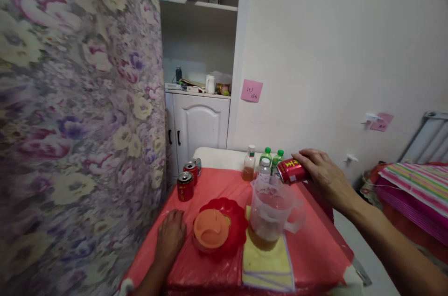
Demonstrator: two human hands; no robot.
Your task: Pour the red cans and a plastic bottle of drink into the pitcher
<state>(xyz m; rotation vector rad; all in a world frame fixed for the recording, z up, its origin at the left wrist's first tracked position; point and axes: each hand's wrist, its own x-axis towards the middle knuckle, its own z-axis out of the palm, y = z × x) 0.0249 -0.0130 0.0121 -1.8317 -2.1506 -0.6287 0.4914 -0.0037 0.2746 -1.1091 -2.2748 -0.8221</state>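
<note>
My right hand (320,172) is closed around a red drink can (293,171), tipped sideways with its top end over the rim of a clear plastic measuring jug (271,207). Amber liquid lies in the bottom of the jug. Under the jug is a folded yellow cloth (268,265). Resting on the red tablecloth, my left hand (171,230) holds nothing, its fingers loosely laid down. Beside it sits a red scalloped plate (238,226) bearing an orange divided bowl or lid (211,229).
Two dark red cans (185,186) and another can stand at the table's left. Behind the jug are a bottle of amber liquid (248,165), a white-capped bottle (264,169) and green-capped bottles (268,153). A floral curtain (80,123) hangs along the left side; a white wall is behind.
</note>
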